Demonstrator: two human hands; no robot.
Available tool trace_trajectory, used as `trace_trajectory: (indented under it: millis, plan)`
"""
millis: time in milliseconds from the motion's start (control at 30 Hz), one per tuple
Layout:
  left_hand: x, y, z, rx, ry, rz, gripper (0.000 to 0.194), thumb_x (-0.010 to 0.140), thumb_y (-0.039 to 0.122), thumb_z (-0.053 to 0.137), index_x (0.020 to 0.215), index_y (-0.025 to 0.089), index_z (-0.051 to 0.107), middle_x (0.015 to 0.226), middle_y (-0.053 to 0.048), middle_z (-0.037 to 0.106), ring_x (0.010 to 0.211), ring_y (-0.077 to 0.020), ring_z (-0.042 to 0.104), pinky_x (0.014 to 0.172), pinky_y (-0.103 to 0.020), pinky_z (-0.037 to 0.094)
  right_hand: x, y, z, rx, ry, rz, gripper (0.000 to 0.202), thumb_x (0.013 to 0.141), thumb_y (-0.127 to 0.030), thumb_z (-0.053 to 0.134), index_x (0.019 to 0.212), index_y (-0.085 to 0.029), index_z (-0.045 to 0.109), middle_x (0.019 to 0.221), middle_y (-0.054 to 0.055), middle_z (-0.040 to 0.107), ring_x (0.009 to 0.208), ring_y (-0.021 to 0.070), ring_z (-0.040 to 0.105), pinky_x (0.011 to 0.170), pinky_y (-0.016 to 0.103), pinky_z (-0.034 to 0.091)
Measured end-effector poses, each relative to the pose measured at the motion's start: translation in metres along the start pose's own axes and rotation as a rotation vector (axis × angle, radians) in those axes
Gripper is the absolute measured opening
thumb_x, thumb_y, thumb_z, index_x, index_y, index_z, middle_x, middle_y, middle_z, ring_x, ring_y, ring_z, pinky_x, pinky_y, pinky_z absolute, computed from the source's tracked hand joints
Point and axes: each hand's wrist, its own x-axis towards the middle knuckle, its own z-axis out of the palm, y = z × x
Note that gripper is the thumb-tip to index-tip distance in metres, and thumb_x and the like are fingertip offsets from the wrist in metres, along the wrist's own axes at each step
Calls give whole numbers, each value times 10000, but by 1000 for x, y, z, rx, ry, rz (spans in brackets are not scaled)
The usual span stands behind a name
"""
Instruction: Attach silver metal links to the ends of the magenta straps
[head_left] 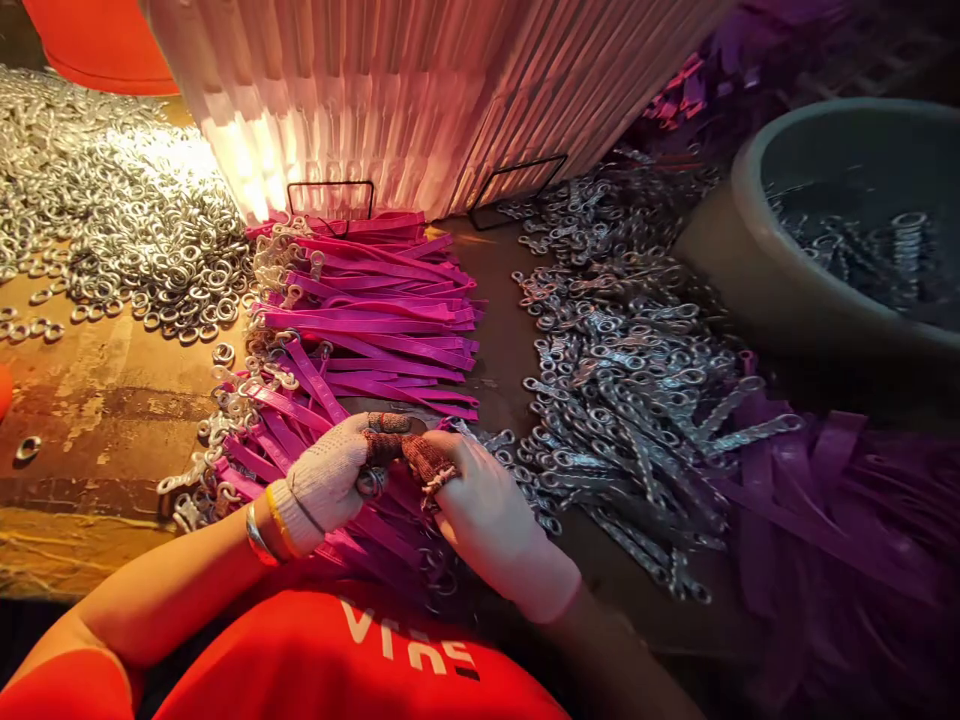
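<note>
Above the near end of the pink straps (382, 345), your left hand (326, 485) curls its fingers on a metal ring (372, 482). Your right hand (491, 515) meets it, fingers bent; I cannot tell what it grips. Loose rings (172, 260) lie left of the straps, twisted links (637, 400) right, a corrugated sheet (360, 110) behind.

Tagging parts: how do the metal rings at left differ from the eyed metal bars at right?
Shape: the metal rings are short and round; the eyed metal bars are long.
Light: some rings sit in bright glare, the bars in dimmer light.
Place: rings lie left of the magenta straps, bars right.
Shared: both silvery, heaped loose.
</note>
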Motion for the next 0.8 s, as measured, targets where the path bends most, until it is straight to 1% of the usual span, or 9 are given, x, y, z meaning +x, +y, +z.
trace_trajectory:
  millis: [100, 200, 300, 367, 467, 533, 633, 700, 800]
  plan:
    - [-10, 4, 3, 178, -63, 28, 329, 756, 361, 722, 1006, 150, 694, 792, -26, 668, 440, -23, 348, 400, -176, 206, -1, 0, 1, 101, 94, 138, 479, 755, -24, 465, 1173, -215, 601, 1081, 95, 676, 968, 231, 647, 841, 363, 541]
    - [-18, 8, 5, 480, -108, 108, 295, 818, 426, 672, 921, 150, 666, 684, -9, 615, 499, -70, 426, 456, -185, 305, -4, -1, 1, 193, 163, 208, 496, 778, -60, 461, 1222, -253, 571, 1099, 76, 685, 1018, 244, 639, 879, 396, 536]
    - [-21, 9, 5, 713, -91, 309, 197, 817, 359, 647, 821, 162, 631, 737, -24, 614, 683, -132, 518, 617, -223, 419, -5, -6, 0, 135, 117, 223, 576, 692, -29, 440, 1222, -210, 578, 1149, 117, 661, 1022, 251, 625, 881, 392, 521]
    - [-20, 9, 6, 808, -85, 388, 161, 823, 324, 612, 788, 166, 602, 778, -25, 615, 720, -136, 509, 653, -230, 418, -5, -9, -3, 47, 50, 217, 487, 638, -42, 454, 1075, -160, 633, 1075, 148, 664, 940, 254, 628, 812, 360, 512]
    - [-18, 7, 8, 801, -90, 248, 237, 876, 362, 541, 735, 172, 530, 657, 11, 544, 579, -100, 442, 534, -208, 350, -5, -12, -10, -86, -62, 169, 211, 621, -108, 495, 778, -173, 621, 785, 102, 657, 687, 213, 590, 635, 299, 438]
    - [-16, 6, 11, 706, -98, 98, 288, 902, 421, 498, 738, 185, 494, 575, 40, 479, 472, -83, 376, 452, -205, 283, -9, -12, -13, -141, -95, 169, 145, 622, -134, 506, 722, -182, 599, 695, 76, 639, 600, 191, 556, 575, 288, 375]
    - [-4, 7, 17, 691, -131, 84, 299, 915, 437, 465, 746, 193, 495, 545, 48, 448, 435, -87, 357, 431, -210, 278, -19, -6, -12, -86, -82, 263, 154, 664, -122, 480, 723, -184, 607, 626, 60, 634, 557, 197, 568, 533, 294, 345]
    - [13, 10, 23, 914, -166, 229, 228, 900, 341, 499, 742, 183, 547, 600, 15, 520, 513, -108, 448, 501, -221, 349, -28, 4, -9, -7, -15, 384, 184, 750, -120, 449, 734, -191, 619, 616, 56, 648, 566, 207, 596, 540, 296, 378]
    - [50, 14, 37, 1387, -140, 383, 63, 824, 185, 590, 803, 165, 647, 834, -74, 649, 749, -181, 601, 694, -276, 442, -42, 20, -7, 112, 217, 569, 240, 896, -205, 435, 901, -187, 674, 862, 99, 743, 776, 240, 680, 695, 320, 488]
